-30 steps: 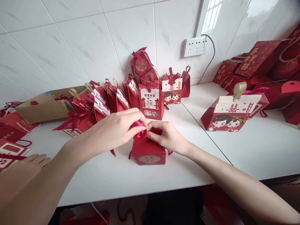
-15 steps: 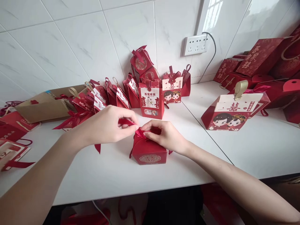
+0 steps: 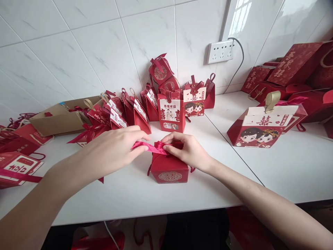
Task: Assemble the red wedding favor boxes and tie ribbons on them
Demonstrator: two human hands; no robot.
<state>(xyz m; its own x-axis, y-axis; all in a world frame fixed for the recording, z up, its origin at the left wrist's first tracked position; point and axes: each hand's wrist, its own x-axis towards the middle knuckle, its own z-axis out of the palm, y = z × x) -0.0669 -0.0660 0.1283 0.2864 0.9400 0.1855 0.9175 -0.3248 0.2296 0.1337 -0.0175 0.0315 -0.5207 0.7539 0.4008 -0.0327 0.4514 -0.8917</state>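
A small red gift box with a gold round emblem on its front stands near the middle of the white table. Across its top runs a crimson ribbon. My left hand pinches the ribbon left of the box and holds that stretch taut. Its loose end hangs below the hand. On the box's top, the thumb and fingers of my right hand are closed on the ribbon where it gathers. The far part of the box top is hidden behind my right hand.
Red and white gift boxes line the tiled wall, beside a brown paper bag. To the right stands a box with two cartoon faces, with stacked red boxes behind. A socket strip is on the wall.
My left hand has moved left, away from my right hand, drawing out a longer stretch of ribbon between them. My right hand stays on the box top. The view has shifted slightly.
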